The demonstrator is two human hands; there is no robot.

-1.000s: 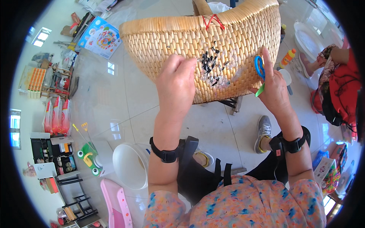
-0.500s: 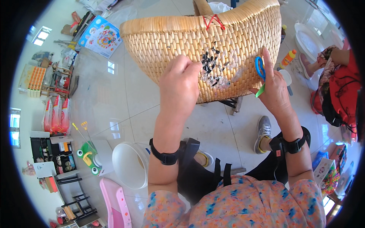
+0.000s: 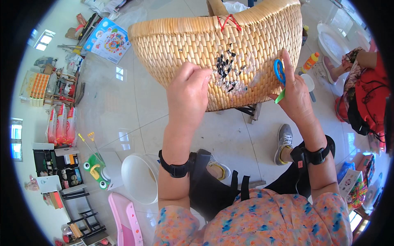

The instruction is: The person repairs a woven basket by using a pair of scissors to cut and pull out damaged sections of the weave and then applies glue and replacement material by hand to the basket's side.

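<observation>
A woven straw basket (image 3: 176,53) with a thick rolled rim hangs tilted before me. Red cord (image 3: 229,21) is laced through its rim. Scraps of black and clear plastic (image 3: 225,67) poke out from the weave in the middle of its side. My left hand (image 3: 189,88) is just left of these scraps, thumb and fingers pinched together; what lies between the fingertips is too small to name. At the basket's right side, my right hand (image 3: 296,92) holds scissors with a blue loop handle (image 3: 279,72) and a green part (image 3: 280,96), its index finger stretched upward along the weave.
A white bucket (image 3: 139,180) stands left of my knees, near a pink plastic piece (image 3: 123,217) and a green frog-faced toy (image 3: 97,174). Right of the basket are an orange bottle (image 3: 311,61) and a white basin (image 3: 332,43). Another person in red (image 3: 369,94) sits at far right.
My left hand has pulled slightly left and away from the black scraps, still pinched. The basket has shifted a little to the left; my right hand has hardly moved.
</observation>
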